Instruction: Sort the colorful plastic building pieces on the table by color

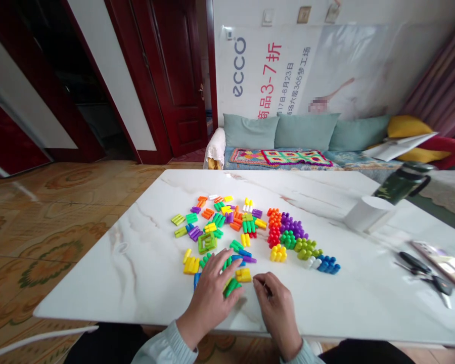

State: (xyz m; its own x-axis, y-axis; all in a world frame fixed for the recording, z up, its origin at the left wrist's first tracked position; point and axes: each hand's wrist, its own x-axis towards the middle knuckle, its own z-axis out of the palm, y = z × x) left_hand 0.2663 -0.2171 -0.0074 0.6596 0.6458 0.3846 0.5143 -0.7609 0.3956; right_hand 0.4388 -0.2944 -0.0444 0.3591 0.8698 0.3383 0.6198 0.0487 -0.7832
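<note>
My left hand (209,290) spreads its fingers over the near side of a loose scatter of colourful plastic building blocks. A green block (233,287) lies by its thumb, and the hand hides some pieces beneath it. My right hand (276,303) rests close to the table, fingers curled together; what they hold, if anything, is hidden. Just left of its fingertips is a yellow block (244,275). To the right, blocks are grouped by colour: orange (274,217), red (274,236), purple (293,226), green (288,239), yellow (278,253), light green (307,248), white (313,262) and blue (329,264).
The white marbled table (98,283) has its near edge just below my wrists. At the right are a white paper roll (367,213), a dark camouflage flask (403,182), keys (426,275) and a phone (443,260). A cushioned sofa (246,132) stands beyond.
</note>
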